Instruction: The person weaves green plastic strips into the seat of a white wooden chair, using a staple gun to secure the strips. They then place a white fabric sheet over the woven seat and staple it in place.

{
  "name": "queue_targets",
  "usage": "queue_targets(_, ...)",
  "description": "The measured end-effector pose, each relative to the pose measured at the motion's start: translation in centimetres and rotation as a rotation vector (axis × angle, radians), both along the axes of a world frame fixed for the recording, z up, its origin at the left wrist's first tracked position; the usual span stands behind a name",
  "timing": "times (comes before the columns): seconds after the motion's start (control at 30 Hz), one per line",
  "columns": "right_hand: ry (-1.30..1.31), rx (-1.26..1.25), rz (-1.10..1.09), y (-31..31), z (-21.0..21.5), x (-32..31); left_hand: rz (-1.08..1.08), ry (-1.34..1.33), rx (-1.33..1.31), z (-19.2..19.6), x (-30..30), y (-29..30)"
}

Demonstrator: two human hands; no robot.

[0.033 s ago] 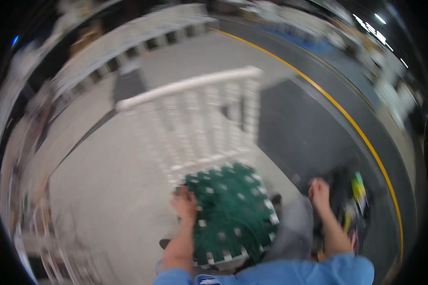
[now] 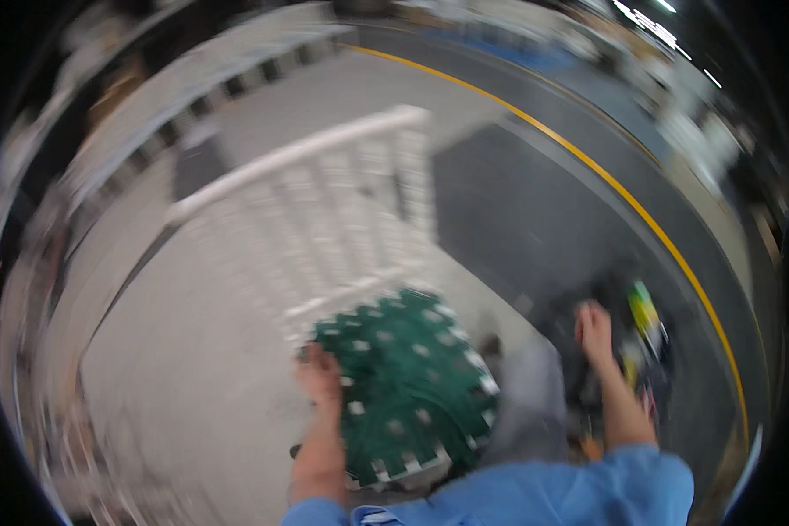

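Note:
A white chair with a spindled back (image 2: 302, 167) stands in front of me, blurred by motion. Its seat (image 2: 403, 386) is woven from dark green strands, with white patches along the edges. At the seat's left edge, near the backrest, is my left hand (image 2: 320, 377), its fingers curled against the rim. My right hand (image 2: 594, 329) hangs in the air right of the chair, apart from it, fingers drawn in. Whether a strand runs to it, or what it holds, is too blurred to make out.
Right of my right hand lie several items, among them a yellow-green object (image 2: 644, 311). My grey trouser leg (image 2: 530, 399) is beside the seat. A yellow line (image 2: 579, 158) curves across the dark floor. Rows of white furniture (image 2: 210, 66) stand at the back.
The view has shifted, so the chair sits further left in the picture. My right hand has moved a little away from the seat, to the right. My left hand stays at the seat's edge.

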State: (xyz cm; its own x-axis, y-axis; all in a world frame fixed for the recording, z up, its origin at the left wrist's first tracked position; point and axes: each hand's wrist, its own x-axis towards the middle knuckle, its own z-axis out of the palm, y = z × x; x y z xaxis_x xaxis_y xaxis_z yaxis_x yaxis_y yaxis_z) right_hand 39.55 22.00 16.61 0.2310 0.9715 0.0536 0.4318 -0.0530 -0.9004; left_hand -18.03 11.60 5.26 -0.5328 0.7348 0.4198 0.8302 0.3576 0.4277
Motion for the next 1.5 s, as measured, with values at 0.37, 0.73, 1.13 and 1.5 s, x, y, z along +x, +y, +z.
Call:
queue_targets(0.37, -0.697, -0.790, -0.351, -6.2, -1.0, 19.9, -0.122, -0.026, -0.374, 0.8, 1.0, 1.9)
queue_targets(0.73, -0.017, -0.399, -0.240, -9.0, -0.8, 17.6, 0.089, -0.096, -0.433, -0.9, -0.7, -0.1)
queue_targets(1.13, -0.041, -0.425, 0.603, 4.5, 11.2, -18.3, 0.125, -0.145, -0.353, -2.1, -1.3, -0.9)
queue_targets(1.5, -0.095, -0.654, 1.082, 4.1, -0.4, -51.9, 0.107, -0.162, -0.265, -2.4, -1.8, -1.0)
